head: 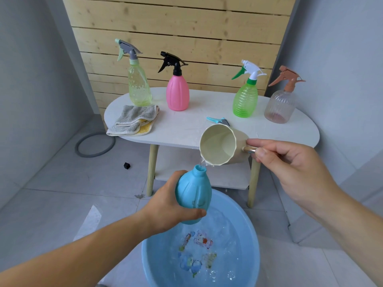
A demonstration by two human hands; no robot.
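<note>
Holding water over a flower print, a round blue plastic basin (246, 224) sits nearest. Above it the left hand (170, 206) grips a ribbed blue bottle (193, 195), uncapped. The right hand (290, 162) pinches the shiny handle of a tipped cream cup (219, 146), and water trickles onto the bottle's neck. Farther, an oval white table (186, 129) bears a folded towel (134, 120), a loose sprayer (218, 120) and four spray bottles (177, 94).

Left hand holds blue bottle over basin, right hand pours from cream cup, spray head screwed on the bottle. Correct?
No spray head on it: the head view shows the blue bottle with its neck bare and open. A teal trigger head lies on the table. The left hand, right hand, cream cup and basin are as stated.
</note>
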